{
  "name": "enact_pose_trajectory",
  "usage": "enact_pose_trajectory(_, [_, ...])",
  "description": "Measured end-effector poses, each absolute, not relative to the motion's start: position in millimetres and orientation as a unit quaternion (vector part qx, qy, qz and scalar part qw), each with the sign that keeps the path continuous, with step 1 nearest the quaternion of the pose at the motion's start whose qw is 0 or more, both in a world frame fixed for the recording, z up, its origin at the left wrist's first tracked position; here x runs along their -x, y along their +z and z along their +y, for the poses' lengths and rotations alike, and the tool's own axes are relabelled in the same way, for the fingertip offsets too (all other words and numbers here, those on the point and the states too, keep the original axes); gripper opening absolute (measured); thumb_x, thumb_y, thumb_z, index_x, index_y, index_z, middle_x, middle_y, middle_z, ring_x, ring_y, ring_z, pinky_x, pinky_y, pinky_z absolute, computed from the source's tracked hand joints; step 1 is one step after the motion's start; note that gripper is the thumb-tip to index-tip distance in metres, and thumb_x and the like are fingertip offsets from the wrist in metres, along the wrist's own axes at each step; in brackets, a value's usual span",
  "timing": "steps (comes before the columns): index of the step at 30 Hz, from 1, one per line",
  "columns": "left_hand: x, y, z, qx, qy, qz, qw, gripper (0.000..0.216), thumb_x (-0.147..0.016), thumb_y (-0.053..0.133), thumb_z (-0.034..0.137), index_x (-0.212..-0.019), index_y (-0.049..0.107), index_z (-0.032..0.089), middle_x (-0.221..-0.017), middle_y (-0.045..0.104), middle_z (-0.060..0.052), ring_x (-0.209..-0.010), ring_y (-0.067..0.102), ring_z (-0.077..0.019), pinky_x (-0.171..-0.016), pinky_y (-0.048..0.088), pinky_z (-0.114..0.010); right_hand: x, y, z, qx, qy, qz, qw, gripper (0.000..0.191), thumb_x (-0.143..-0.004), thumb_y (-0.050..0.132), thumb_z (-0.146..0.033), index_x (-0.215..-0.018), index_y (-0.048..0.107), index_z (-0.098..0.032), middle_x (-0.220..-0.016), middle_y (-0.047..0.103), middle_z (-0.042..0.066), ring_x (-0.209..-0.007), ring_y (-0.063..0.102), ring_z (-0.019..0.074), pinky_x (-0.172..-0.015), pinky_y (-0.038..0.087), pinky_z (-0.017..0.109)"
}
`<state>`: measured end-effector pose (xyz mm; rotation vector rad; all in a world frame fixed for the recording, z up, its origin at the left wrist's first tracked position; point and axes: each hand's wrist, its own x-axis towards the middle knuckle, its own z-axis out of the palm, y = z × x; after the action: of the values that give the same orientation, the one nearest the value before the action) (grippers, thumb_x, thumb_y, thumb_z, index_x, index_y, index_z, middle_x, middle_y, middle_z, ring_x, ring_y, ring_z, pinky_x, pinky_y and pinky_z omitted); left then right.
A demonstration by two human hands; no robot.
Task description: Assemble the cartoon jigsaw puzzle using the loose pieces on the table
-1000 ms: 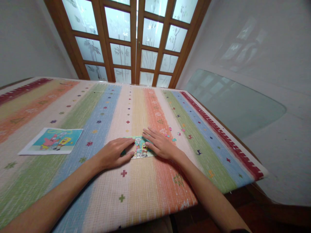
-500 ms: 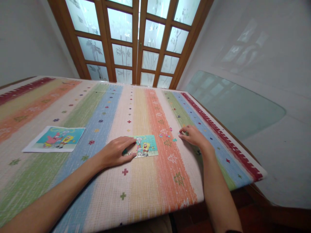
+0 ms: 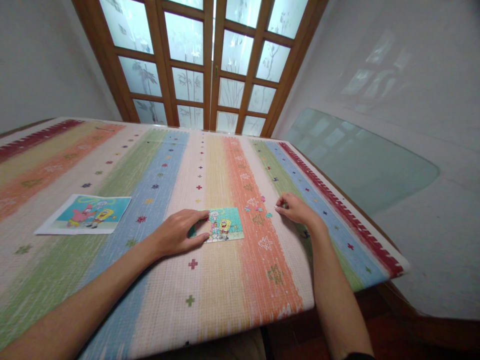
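Spreading across most of the view, a striped cloth (image 3: 221,295) in pink, yellow, orange, green and blue covers the table. Reading the clock from the puzzle, with twelve straight ahead, wooden doors (image 3: 207,60) with frosted, plant-patterned panes stand at twelve, beyond the table's far edge. A pale greenish panel (image 3: 363,157) on the wall lies toward two. At nine, well apart from the puzzle, a white-bordered printed sheet (image 3: 90,216) lies flat, showing a pink, a yellow and a blue-green cartoon figure.

The left hand (image 3: 182,231) comes in from eight and rests at the puzzle's nine o'clock end, its fingers lying close together and its thumb spread away below them, tips on the board. The right hand (image 3: 294,207) is at nearly three, low over the cloth, fingers curled and thumb and forefinger drawn together; whether a piece sits between those tips I cannot tell.

The puzzle (image 3: 230,222) itself lies flat near the middle of the view, teal, with a yellow figure and a paler, taller one; its left end is partly hidden. Smallest are the loose pieces (image 3: 259,209), pink and teal, scattered at about two, between the puzzle and the right hand.
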<state>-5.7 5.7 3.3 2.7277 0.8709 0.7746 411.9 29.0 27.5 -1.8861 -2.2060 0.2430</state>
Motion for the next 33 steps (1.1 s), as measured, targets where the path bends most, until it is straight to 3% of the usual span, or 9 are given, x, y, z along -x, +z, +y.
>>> enact_pose_trajectory(5, [5,2,6,-0.915,0.259,0.297,0.086,0.046,-0.099,0.054,0.042,-0.138,0.051,0.018,-0.122,0.069,-0.015,-0.107,0.069,-0.0279,-0.094,0.057,-0.045,-413,29,30,0.634,0.077,-0.761,0.114,0.008,-0.082,0.068,-0.018,-0.089,0.067,-0.021,-0.091,0.067,0.007,-0.085,0.063,0.0206,-0.081,0.051,0.033])
enact_pose_trajectory(17, [2,7,5,-0.915,0.266,0.287,0.099,0.035,-0.1,0.053,0.038,-0.129,0.056,0.018,-0.122,0.068,-0.014,-0.11,0.067,-0.0275,-0.095,0.056,-0.045,-409,33,29,0.628,0.079,-0.764,0.125,0.006,-0.08,0.066,-0.02,-0.079,0.06,-0.022,-0.087,0.068,0.006,-0.08,0.062,0.021,-0.076,0.049,0.033])
enact_pose_trajectory(24, [2,7,6,-0.913,0.267,0.291,0.105,0.032,-0.1,0.053,0.036,-0.126,0.058,0.018,-0.118,0.069,-0.013,-0.105,0.067,-0.027,-0.091,0.057,-0.045,-367,44,23,0.568,0.177,-0.769,0.233,0.007,-0.086,0.061,-0.027,-0.085,0.065,-0.021,-0.078,0.071,0.004,-0.068,0.062,0.0178,-0.065,0.047,0.03])
enact_pose_trajectory(28, [2,8,7,-0.922,0.266,0.266,0.098,0.029,-0.101,0.052,0.034,-0.124,0.061,0.019,-0.116,0.071,-0.012,-0.106,0.067,-0.0268,-0.092,0.057,-0.045,-316,36,18,0.465,0.271,-0.779,0.322,0.017,-0.091,0.059,-0.028,-0.095,0.074,-0.019,-0.093,0.077,0.007,-0.084,0.07,0.0197,-0.077,0.053,0.034])
enact_pose_trajectory(33, [1,9,7,-0.921,0.253,0.279,0.097,0.034,-0.1,0.052,0.036,-0.127,0.06,0.017,-0.118,0.07,-0.013,-0.106,0.067,-0.0275,-0.092,0.057,-0.044,-266,21,8,0.392,0.302,-0.804,0.328,0.014,-0.092,0.067,-0.022,-0.101,0.078,-0.023,-0.1,0.078,0.006,-0.091,0.068,0.0194,-0.083,0.051,0.035])
